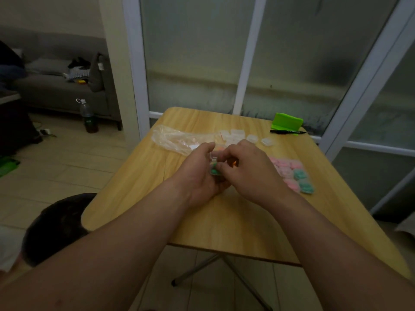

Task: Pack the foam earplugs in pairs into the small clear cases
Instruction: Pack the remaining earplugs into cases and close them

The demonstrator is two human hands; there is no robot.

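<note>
Two bare hands meet over the middle of a wooden table [235,221]. The left hand [199,176] cups and grips a small clear case [213,163] with a green earplug [213,171] inside. The right hand [249,169] curls its fingertips onto the same case, pinching it. Just behind the hands lie empty clear cases [237,134] and a crumpled plastic bag [175,138]. Right of the hands sit filled cases [292,171], pink and green. At the far edge lie a black marker [287,132] and a green object [286,122].
</note>
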